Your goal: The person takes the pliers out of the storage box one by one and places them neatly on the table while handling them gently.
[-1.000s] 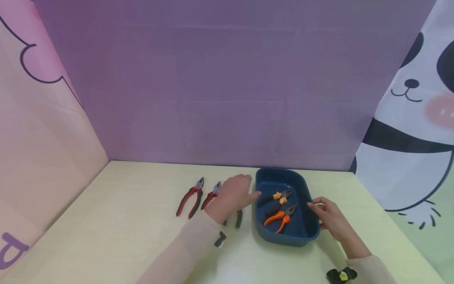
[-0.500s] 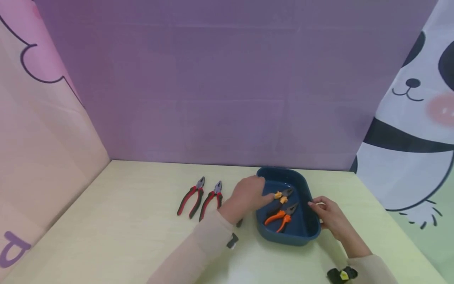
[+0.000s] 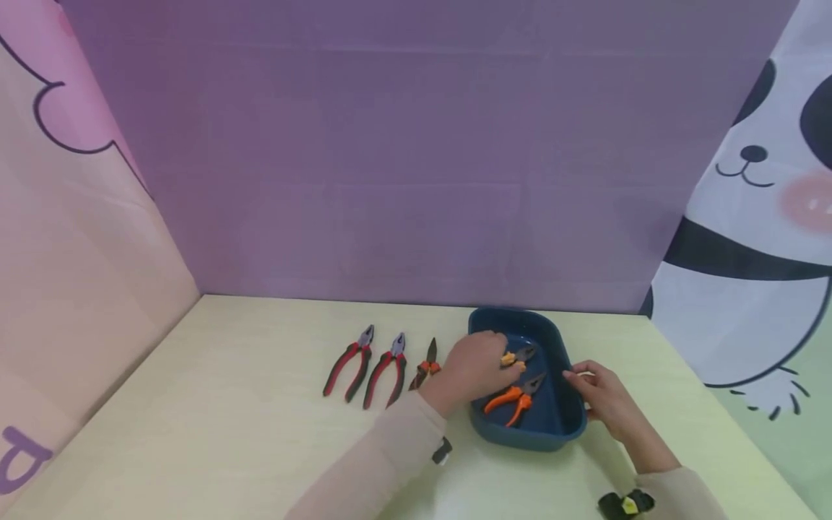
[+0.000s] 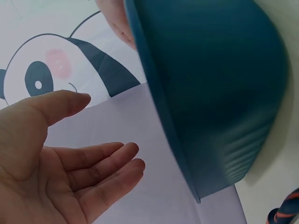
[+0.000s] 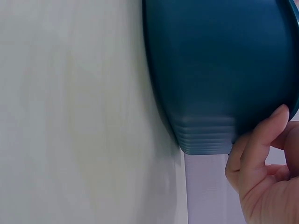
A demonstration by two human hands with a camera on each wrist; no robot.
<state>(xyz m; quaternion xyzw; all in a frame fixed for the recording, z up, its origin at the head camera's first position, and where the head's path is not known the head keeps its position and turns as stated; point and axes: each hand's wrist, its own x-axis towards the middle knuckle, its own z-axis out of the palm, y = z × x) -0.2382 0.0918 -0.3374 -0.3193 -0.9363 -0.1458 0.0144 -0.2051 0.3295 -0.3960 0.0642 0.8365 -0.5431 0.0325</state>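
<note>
In the head view, my left hand [image 3: 477,368] is over the left side of a blue plastic bin [image 3: 529,439], its thumb overlapping the yellow-and-black pliers [image 3: 525,352] inside. The left wrist view shows this hand [image 4: 70,172] with fingers spread and palm bare, beside the bin's outer wall. Orange-handled pliers [image 3: 528,390] lie nearer the front of the bin. At the bin's right side, my right hand [image 3: 607,401] holds the rim between thumb and fingers. In the right wrist view the thumb of that hand [image 5: 266,172] reaches up the bin's outer wall.
Left of the bin, two red-and-black pliers [image 3: 363,341] [image 3: 398,347] lie side by side on the pale table [image 3: 247,404]. A third tool with a narrow dark tip and orange-and-black handles [image 3: 432,354] is partly behind my left hand. A purple backdrop [image 3: 416,180] rises behind the table.
My left hand has moved right, from above the tools on the table to over the bin, uncovering the middle pliers and the narrow-tipped tool. My right hand and the bin have stayed put.
</note>
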